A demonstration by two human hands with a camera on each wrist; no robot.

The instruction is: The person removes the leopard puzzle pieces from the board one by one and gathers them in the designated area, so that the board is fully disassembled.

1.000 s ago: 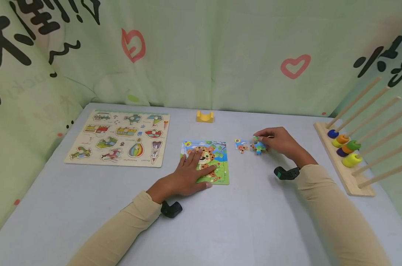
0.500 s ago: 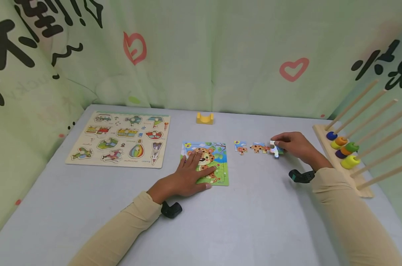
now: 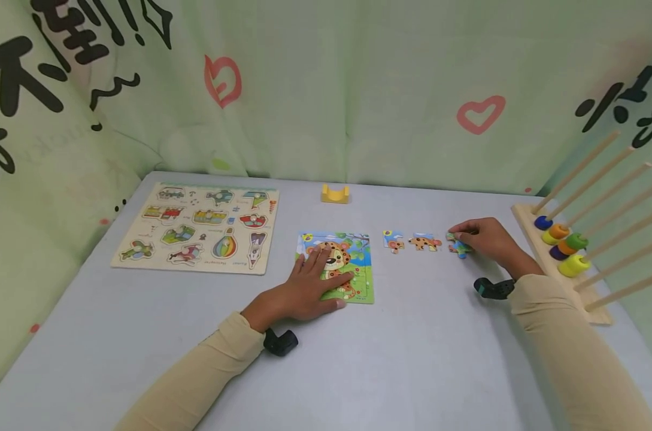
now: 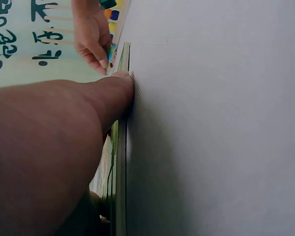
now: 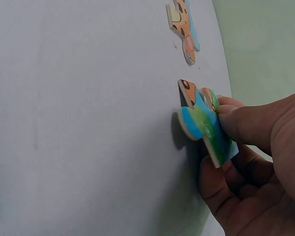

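Observation:
My left hand (image 3: 304, 288) lies with fingers spread on a leopard jigsaw puzzle board (image 3: 362, 281), covering its left and lower part. In the left wrist view its thumb (image 4: 115, 96) presses at the board's edge. To the right, my right hand (image 3: 490, 242) pinches a blue-green puzzle piece (image 5: 214, 130) with a bit of orange spotted pattern, between thumb and fingers. The piece is tilted, close over the table. Left of it lie a spotted orange puzzle piece (image 3: 424, 242) and a puzzle piece with a yellow corner (image 3: 393, 239), both picture side up.
A wooden board of vehicle pictures (image 3: 196, 230) lies at the back left. A yellow arch-shaped block (image 3: 334, 194) stands near the back edge. On the right is a wooden peg rack (image 3: 592, 302) with coloured rings (image 3: 573, 265) and tall slanting rods. A printed curtain hangs behind.
My right hand has moved right with the blue-green puzzle piece. The spotted orange piece now lies uncovered on the table behind it. My left hand stays on the board.

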